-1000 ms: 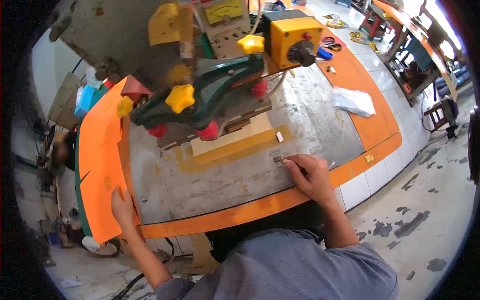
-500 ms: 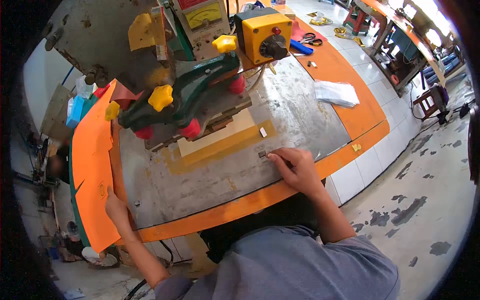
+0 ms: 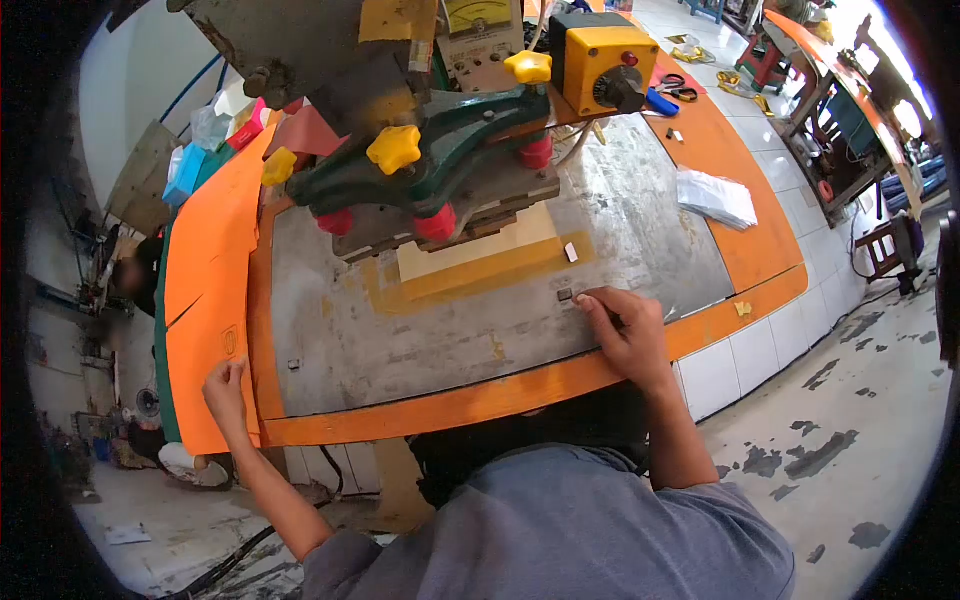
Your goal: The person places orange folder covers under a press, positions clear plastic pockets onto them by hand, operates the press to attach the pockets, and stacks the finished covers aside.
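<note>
My left hand (image 3: 226, 392) is closed over the lower right part of a bright orange sheet (image 3: 205, 290), its fingertips pinched by a small printed outline. What those fingertips hold is too small to tell. At the right, my right hand (image 3: 632, 335) has thumb and forefinger pressed together beside a small dark square (image 3: 565, 295) on the metal plate (image 3: 450, 350). Anything between these fingertips is too small to make out. A small white piece (image 3: 571, 252) lies on the tan tape around a cream rectangle (image 3: 480, 255) under the press head.
The green press (image 3: 430, 150) with yellow star knobs (image 3: 394, 150) stands over the plate's back. A yellow control box (image 3: 607, 70) is behind it. White plastic bags (image 3: 716, 198), scissors (image 3: 678, 88) and a blue-handled tool (image 3: 661, 102) lie on the right. Blurred people are at far left.
The camera view has shifted. My left hand has moved from the orange sheet's right edge onto its surface, its fingertips now pinched. My right hand stays beside the dark square.
</note>
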Action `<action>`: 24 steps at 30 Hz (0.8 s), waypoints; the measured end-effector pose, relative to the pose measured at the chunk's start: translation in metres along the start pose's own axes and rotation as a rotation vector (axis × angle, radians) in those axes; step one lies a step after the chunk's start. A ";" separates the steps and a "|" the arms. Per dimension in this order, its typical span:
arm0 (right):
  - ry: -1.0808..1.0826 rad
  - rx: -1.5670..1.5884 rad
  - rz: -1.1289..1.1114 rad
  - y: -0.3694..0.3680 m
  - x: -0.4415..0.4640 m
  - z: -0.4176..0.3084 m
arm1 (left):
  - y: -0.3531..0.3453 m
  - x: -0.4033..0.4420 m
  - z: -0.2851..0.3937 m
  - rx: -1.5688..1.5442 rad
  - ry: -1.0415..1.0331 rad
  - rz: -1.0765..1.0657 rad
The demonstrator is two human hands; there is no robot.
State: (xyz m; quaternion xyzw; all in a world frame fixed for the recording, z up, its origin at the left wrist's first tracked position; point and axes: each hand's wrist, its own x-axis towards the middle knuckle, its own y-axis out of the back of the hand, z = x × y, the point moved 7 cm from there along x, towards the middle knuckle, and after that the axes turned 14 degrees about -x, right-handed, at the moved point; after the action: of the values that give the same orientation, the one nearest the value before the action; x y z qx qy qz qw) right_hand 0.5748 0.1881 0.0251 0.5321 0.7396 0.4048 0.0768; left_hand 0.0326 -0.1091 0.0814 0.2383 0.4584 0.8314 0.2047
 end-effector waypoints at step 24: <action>-0.029 0.027 -0.031 0.000 0.000 0.000 | -0.075 -0.076 0.161 -0.129 -0.455 -0.306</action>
State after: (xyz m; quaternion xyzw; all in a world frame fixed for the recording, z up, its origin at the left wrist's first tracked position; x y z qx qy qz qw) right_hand 0.5748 0.1883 0.0251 0.5273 0.7521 0.3859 0.0864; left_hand 0.1963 -0.0074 0.0759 0.3335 0.3774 0.7434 0.4401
